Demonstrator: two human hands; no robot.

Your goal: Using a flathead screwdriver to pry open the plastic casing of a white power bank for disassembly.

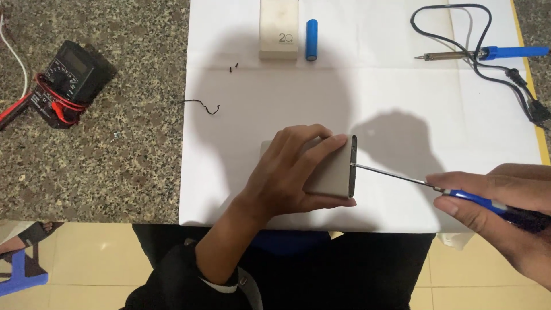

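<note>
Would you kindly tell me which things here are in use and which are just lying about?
In use: grey case, held by left hand; screwdriver in right hand, tip at the case's end.

Lying about: multimeter, soldering iron, blue cell, beige box, two screws, wire scrap.

Under the left hand point(293, 172), a matt grey power bank point(334, 172) on smooth white paper point(402, 115). The right hand point(505, 201) grips a screwdriver point(436, 186): glossy blue plastic handle, shiny metal shaft. Speckled rough stone countertop point(132, 161) left of both.

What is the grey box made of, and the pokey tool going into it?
The grey box looks like matte metal or plastic, smooth and dull; hard to tell which. The screwdriver has a thin shiny shaft, likely steel, and a glossy blue handle, probably plastic.
</note>
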